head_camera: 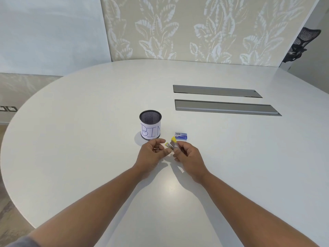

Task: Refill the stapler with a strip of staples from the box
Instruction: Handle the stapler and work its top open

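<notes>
Both hands (169, 154) around stapler (171, 144)

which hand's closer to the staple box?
Right. The right hand sits just in front of the staple box; the left hand is farther off to the box's left, nearer the bin.

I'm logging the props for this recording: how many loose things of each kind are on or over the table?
Small yellow and metal stapler, held between the left hand and right hand: 1
Small blue cardboard staple box: 1
Black mesh cup with a white "BIN" label: 1
Total: 3
</notes>
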The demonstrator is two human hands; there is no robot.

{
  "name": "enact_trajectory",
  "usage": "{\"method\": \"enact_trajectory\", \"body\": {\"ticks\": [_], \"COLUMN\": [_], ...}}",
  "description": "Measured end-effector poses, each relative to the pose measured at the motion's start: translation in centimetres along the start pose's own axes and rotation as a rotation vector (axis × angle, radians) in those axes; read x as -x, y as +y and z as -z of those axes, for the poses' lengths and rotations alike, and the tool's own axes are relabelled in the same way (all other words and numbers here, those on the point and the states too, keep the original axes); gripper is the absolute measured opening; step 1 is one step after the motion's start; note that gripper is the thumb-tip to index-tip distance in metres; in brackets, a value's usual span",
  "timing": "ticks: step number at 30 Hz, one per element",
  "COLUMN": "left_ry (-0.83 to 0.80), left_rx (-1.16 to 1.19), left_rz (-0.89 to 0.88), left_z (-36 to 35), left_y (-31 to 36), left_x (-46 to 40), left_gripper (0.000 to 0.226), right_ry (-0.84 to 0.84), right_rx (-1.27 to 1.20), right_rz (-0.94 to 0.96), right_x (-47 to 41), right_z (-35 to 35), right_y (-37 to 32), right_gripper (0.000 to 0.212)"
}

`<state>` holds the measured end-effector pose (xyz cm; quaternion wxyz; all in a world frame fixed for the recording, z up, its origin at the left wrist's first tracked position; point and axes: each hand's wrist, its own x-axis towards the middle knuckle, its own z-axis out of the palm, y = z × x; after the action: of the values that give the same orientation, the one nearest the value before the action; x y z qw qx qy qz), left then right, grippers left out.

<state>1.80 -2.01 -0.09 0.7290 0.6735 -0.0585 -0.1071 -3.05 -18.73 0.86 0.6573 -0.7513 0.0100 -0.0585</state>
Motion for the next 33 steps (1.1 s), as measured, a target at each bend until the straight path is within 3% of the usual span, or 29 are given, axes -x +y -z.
{"method": "enact_trajectory", "body": {"ticks": [9,13,16,19,23,33], "left_ry": [-0.097,-0.095,-0.092,-0.043,-0.076,-0.042], "left_rx": [0.069,0.193,0.259,0.308,0.366,0.264], "left_rz": [0.037,0.085,0.094,0.112,0.141,0.169], "left_z": [-1.4,-1.9,-2.5,-3.1,-3.7,-4.3], "left_y": [0.4,0.5,1.0,1.3,1.5,1.6], "left_x": [0.0,-0.2,-0.3,-0.3,-0.3,-0.1], "left_gripper": [0.023,0.008,0.009,0.016,0.009,0.011], "right_ry": [-0.075,-0.078,-0.085,-0.074,-0.057,-0.062], "right_rx": [-0.081,-0.114,-0.052,-0.085,-0.082,-0.076], "right_rz": [-0.029,-0.056,-0.014,0.01,0.012,-0.056], "right_x": [0.3,0.5,0.5,0.5,0.4,0.3], "right_z": [-0.5,-0.4,-0.4,-0.3,-0.4,-0.7], "right_y": [-0.9,-0.8,-0.7,-0.8,-0.8,-0.3], "right_gripper": [0.024,0.043,0.051,0.048,0.046,0.049]}}
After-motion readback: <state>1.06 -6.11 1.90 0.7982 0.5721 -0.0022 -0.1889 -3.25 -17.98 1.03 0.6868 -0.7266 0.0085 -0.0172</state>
